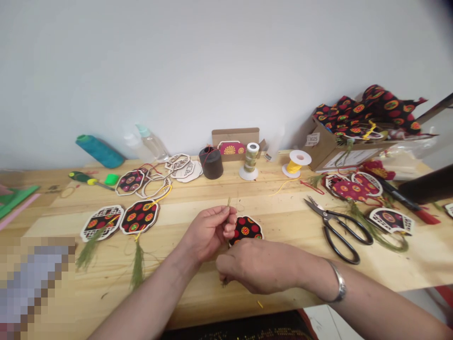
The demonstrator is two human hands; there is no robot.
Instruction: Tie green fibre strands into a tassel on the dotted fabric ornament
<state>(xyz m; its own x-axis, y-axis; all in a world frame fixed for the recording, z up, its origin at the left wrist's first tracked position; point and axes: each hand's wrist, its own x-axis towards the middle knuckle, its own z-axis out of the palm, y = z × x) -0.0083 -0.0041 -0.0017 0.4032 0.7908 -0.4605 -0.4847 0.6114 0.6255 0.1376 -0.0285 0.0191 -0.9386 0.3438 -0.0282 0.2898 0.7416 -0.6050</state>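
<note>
Counter: crowded. Right hand, lower centre: sweeping rightward could knock the scissors, right. Left hand, centre: jerking could shift the part-hidden pendant, centre. Thread, centre: each grip pinches strands; uneven pull could snap them.

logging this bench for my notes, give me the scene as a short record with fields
left hand: pinching thin green thread strands
right hand: curled below; its grip is hidden
behind right hand: black floral fabric ornament with pale rim, partly covered
left side: two scalloped, pale-rimmed floral ornaments with green thread tassels
right side: black-handled metal scissors
back: black thread cone, white spool of yellow thread, brown cardboard box
</note>
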